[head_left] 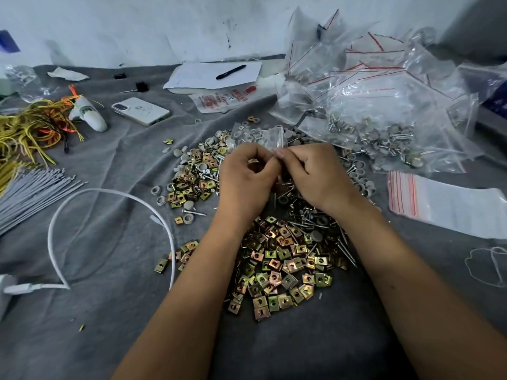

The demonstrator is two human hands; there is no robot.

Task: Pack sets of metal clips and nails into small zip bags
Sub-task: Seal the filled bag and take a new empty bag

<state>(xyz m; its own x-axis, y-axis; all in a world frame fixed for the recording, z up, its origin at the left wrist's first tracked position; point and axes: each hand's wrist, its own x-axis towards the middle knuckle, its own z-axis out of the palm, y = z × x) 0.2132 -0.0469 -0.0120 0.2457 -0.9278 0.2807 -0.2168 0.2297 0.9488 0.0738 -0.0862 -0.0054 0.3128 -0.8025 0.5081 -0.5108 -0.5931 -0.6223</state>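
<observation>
A small clear zip bag (270, 138) is held up over the middle of the grey cloth. My left hand (247, 179) and my right hand (312, 174) meet at it, thumbs and fingertips pinching its edge between them. Nails and a clip show below the fingers, between the palms. Under my forearms lies a heap of gold metal clips (282, 267), with loose nails (326, 229) along its right side. A second heap of clips and grey caps (194, 174) lies to the left of my left hand.
Filled zip bags (384, 111) pile up at the back right. A stack of flat zip bags (444, 204) lies at the right. A white cable (109, 196), grey ties (33, 193), yellow wires (24, 133), a phone (140, 111) and a notepad with pen (216, 75) sit left and behind.
</observation>
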